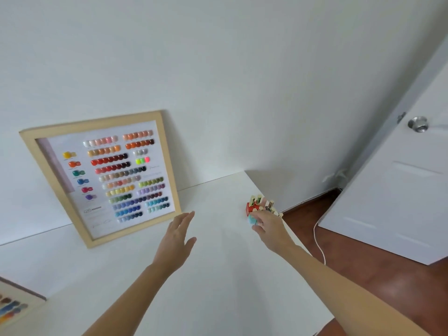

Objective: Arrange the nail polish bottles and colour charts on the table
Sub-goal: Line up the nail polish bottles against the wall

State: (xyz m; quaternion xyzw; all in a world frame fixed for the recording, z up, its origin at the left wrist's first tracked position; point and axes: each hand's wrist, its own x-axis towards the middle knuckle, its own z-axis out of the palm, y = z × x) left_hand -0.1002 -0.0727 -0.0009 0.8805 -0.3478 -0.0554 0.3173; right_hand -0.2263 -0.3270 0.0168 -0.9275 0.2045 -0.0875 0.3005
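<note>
A wood-framed colour chart [101,175] with rows of painted nail tips leans against the wall at the back left of the white table [218,275]. A second chart [14,304] lies at the table's near left edge, mostly cut off. A cluster of nail polish bottles [259,204] with gold caps, one red, stands near the table's right edge. My right hand [269,229] reaches into the cluster, its fingers around a light blue bottle [252,219]. My left hand [177,238] hovers flat above the table, fingers apart, holding nothing.
The table's right edge drops to a brown wooden floor [363,263] where a white cable [318,243] runs. A white door [400,190] with a metal knob [418,124] stands to the right. The white wall [218,81] backs the table.
</note>
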